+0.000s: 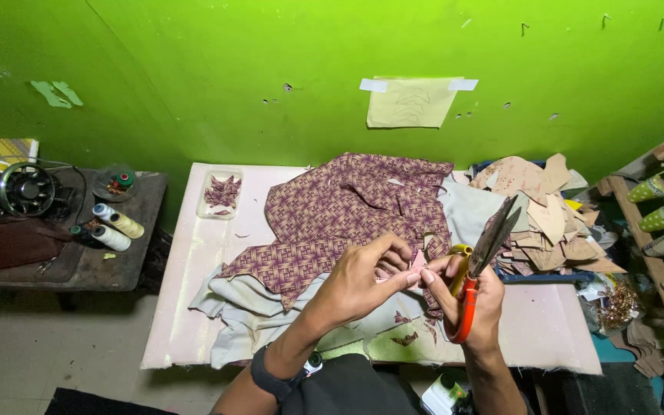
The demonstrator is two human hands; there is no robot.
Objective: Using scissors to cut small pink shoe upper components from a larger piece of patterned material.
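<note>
While the right hand grips scissors, the left hand pinches a pink scrap beside them.

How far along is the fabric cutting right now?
Done: cut patterned scraps sit in the clear tray. In hand: the left hand pinches a small pink piece; the right hand holds the scissors. Left: most of the patterned fabric looks uncut.

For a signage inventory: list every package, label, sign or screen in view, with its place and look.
Paper sheet: taped to the green wall above the table, pale yellow, roughly rectangular, faint line drawing, white tape at both top corners.
Clear plastic tray: back left of the table, rectangular, holding purple fabric scraps.
No screens or printed packages can be made out.
</note>
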